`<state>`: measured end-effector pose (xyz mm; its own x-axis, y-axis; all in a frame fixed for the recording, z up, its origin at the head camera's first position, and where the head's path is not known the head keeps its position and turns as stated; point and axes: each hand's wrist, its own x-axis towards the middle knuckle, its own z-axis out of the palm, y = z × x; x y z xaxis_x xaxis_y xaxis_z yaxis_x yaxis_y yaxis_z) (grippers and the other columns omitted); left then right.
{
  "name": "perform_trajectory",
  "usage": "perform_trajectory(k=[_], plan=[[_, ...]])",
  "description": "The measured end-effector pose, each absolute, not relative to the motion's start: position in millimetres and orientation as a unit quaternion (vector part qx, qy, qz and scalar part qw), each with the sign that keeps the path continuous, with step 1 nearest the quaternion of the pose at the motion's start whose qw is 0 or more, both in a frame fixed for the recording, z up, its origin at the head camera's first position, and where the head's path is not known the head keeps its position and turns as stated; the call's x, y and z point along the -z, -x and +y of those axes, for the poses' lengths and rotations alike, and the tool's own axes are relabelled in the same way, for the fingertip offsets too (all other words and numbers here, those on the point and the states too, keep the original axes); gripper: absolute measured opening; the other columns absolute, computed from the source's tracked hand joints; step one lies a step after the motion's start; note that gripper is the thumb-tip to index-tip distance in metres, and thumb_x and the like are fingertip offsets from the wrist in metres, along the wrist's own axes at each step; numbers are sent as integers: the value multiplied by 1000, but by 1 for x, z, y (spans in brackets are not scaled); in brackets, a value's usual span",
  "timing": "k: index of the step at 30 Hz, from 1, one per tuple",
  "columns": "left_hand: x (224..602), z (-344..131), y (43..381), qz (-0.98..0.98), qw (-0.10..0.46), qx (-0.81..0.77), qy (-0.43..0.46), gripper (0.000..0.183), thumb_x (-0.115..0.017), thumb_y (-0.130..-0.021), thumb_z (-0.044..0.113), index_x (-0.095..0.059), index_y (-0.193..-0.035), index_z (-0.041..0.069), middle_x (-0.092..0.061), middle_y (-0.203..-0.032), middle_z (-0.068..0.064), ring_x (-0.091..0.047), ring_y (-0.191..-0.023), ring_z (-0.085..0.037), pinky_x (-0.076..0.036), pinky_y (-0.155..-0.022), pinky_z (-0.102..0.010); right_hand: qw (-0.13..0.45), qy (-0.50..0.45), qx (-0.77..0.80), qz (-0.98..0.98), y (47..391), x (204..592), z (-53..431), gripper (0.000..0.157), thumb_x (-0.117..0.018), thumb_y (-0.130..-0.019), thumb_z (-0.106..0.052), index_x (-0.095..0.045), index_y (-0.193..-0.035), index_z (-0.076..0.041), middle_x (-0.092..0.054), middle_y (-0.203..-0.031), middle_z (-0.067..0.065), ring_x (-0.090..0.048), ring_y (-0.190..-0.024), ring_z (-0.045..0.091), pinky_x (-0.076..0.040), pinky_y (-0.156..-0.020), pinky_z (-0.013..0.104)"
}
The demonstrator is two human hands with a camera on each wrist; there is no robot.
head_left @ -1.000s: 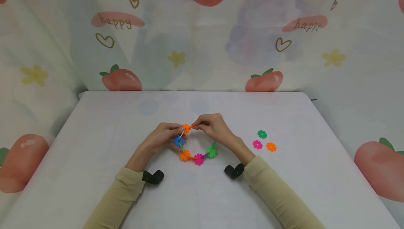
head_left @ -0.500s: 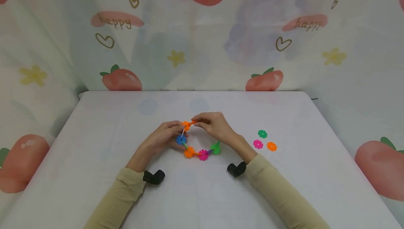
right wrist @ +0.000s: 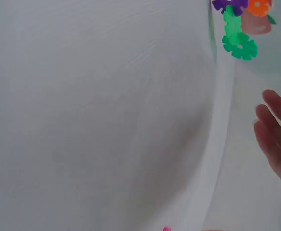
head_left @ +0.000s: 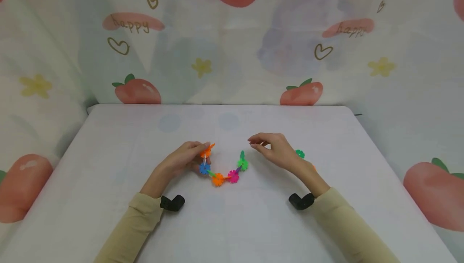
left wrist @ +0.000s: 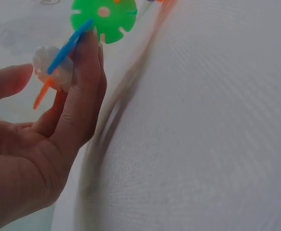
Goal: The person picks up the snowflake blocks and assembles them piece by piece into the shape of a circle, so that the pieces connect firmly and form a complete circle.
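Observation:
A chain of interlocking plastic snowflake discs [head_left: 218,180] hangs in a U over the table in the head view, with orange, blue, pink and green pieces. My left hand [head_left: 185,157] pinches its upper left end at an orange disc [head_left: 205,152]. In the left wrist view, a white disc [left wrist: 58,77] sits by the fingers, with a blue disc [left wrist: 69,48] and a green disc [left wrist: 112,31] beyond. The chain's other end is a teal-green disc [right wrist: 241,47], unheld. My right hand [head_left: 277,149] is apart from the chain, to its right, fingers loosely bent and holding nothing.
Loose on the white table [head_left: 232,230], a green disc [head_left: 299,154] and an orange disc [head_left: 314,168] lie partly behind the right forearm. Black wrist-worn pieces [head_left: 173,203] jut out at both cuffs. A printed cloth [head_left: 235,53] stands behind the table.
My right hand has let go of the orange piece at the chain's upper end and moved right, covering the loose pink disc. The left hand keeps its hold, shifting slightly left.

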<state>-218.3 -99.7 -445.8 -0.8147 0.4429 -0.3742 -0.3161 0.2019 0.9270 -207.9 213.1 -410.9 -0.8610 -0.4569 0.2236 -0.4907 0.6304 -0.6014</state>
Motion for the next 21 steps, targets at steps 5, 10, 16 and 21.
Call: perform_trajectory(k=[5, 10, 16, 21], plan=[[447, -102, 218, 725, 296, -620, -46, 39, -54, -108, 32, -62, -126, -2, -71, -88, -6, -64, -77, -19, -57, -65, -28, 30, -275, -315, -908, 200, 415, 234, 20, -74, -93, -3, -75, -112, -1, -78, -101, 6, -72, -89, 20, -62, -79, 36], [446, -100, 217, 730, 291, -617, -48, 36, -54, -108, 27, -60, -128, -3, -72, -89, -4, -64, -75, -18, -56, -66, -27, 11, -263, -285, -922, 190, 417, 260, 20, -75, -91, -3, -76, -111, -3, -77, -100, 4, -67, -84, 14, -59, -75, 35], [445, -100, 217, 735, 287, -612, -55, 38, -53, -108, 28, -59, -129, -3, -73, -89, -4, -64, -77, -18, -56, -68, -27, -20, -237, -253, -938, 180, 417, 290, 22, -76, -89, -2, -75, -111, -4, -76, -100, 2, -61, -81, 10, -56, -72, 30], [445, -101, 217, 735, 288, -612, -54, 39, -53, -108, 29, -59, -131, -2, -73, -90, -4, -66, -81, -19, -57, -69, -28, -62, -205, -234, -948, 173, 412, 309, 31, -81, -86, -7, -72, -115, -1, -73, -105, 7, -60, -84, 14, -54, -72, 25]])
